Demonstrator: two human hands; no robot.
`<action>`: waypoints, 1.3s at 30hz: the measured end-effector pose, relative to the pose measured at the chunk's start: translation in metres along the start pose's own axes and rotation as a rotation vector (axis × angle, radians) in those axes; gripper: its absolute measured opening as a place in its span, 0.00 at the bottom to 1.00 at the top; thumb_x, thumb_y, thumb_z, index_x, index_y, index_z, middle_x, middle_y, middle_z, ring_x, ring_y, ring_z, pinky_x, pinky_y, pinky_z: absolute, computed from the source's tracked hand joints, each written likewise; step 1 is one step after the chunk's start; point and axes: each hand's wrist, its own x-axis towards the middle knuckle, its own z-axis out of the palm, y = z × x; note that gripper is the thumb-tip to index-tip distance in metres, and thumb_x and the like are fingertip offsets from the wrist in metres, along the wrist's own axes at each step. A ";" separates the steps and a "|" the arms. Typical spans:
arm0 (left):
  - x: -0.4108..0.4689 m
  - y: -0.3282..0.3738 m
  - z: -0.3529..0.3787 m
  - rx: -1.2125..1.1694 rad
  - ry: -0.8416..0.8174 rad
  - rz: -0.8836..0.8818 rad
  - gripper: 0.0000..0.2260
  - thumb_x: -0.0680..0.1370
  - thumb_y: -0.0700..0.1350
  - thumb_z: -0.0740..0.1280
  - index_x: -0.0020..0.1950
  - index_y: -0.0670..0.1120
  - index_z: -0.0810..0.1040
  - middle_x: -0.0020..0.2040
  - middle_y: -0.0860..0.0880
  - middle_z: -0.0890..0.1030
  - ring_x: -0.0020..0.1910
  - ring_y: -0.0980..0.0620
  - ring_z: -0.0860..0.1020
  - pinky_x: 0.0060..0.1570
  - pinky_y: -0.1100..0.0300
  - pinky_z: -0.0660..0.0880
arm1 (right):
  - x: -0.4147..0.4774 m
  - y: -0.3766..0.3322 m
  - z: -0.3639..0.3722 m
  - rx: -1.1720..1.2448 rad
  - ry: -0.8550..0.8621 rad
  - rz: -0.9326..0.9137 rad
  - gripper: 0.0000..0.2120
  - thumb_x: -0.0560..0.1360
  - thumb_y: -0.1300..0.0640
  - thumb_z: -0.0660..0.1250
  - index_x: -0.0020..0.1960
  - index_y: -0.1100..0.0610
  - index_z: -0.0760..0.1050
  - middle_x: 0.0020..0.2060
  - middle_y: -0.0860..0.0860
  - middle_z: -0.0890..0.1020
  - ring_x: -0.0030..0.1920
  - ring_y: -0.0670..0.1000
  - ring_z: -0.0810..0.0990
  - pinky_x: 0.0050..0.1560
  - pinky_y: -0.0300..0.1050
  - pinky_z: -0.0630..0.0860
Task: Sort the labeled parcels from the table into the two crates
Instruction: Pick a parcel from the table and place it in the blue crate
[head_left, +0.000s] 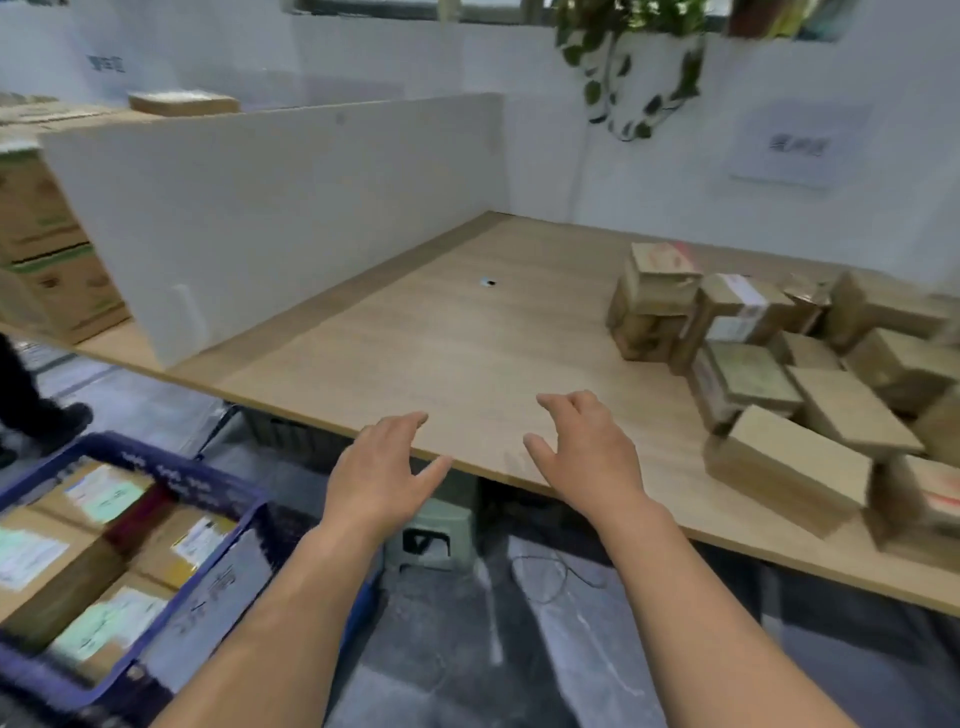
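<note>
Left grip (384, 467) is open, fingers spread & relaxed, nothing in it. It sits over the desk's front edge. Right grip (587, 457) is also open & empty, fingers loosely bent, just inside that edge over the desk (415, 338). Can't tell if either palm touches the wood or hovers. Whole view is smeared w/ motion blur, esp. at the sides.

Parcels (753, 364): a brown cardboard heap on the desk, to the right of the right grip & apart from it. The heap's right part is cut off by the frame edge, so the count is unclear. Labels show on a few but are unreadable. Nearest box (789, 467) lies flat near the front edge, long axis approx parallel to that edge, its left end closest to the right grip. Others behind it are tilted & lean on each other, w/ some stacked at the heap's far-left corner.

Blue crate (208, 486) is on the floor, below & left of the left grip, cut off at left & bottom. Packed boxes (78, 545) inside lie flat, pale labels up, text blurred.

Further out:
- A stool (441, 519) under the desk, btwn the forearms.
- A white divider (285, 208) upright along the desk's left side.
- Cartons (47, 260) behind the divider, partly hidden.
- A dark shoe (62, 421) at far left, rest of that person cut off.
- A wall sign (800, 145), unreadable.
- A hanging plant (634, 62), top cut off.
</note>
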 end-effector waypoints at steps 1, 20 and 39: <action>0.008 0.008 0.007 -0.005 -0.019 0.020 0.28 0.78 0.60 0.61 0.75 0.53 0.61 0.73 0.54 0.66 0.71 0.51 0.63 0.68 0.54 0.64 | 0.002 0.012 -0.002 0.003 0.008 0.032 0.24 0.80 0.47 0.60 0.75 0.50 0.63 0.67 0.51 0.68 0.66 0.52 0.68 0.58 0.45 0.70; 0.233 0.190 0.149 -0.086 -0.166 0.354 0.29 0.76 0.60 0.65 0.73 0.50 0.66 0.68 0.51 0.72 0.68 0.50 0.68 0.62 0.56 0.67 | 0.130 0.235 -0.059 -0.071 0.097 0.471 0.25 0.79 0.47 0.61 0.74 0.50 0.63 0.67 0.50 0.69 0.67 0.52 0.68 0.60 0.46 0.68; 0.349 0.325 0.252 -0.086 -0.381 0.253 0.32 0.79 0.60 0.60 0.78 0.49 0.54 0.75 0.51 0.64 0.73 0.52 0.62 0.67 0.55 0.64 | 0.220 0.420 -0.064 0.097 -0.019 0.653 0.31 0.79 0.47 0.63 0.77 0.53 0.56 0.70 0.52 0.67 0.69 0.54 0.69 0.64 0.50 0.70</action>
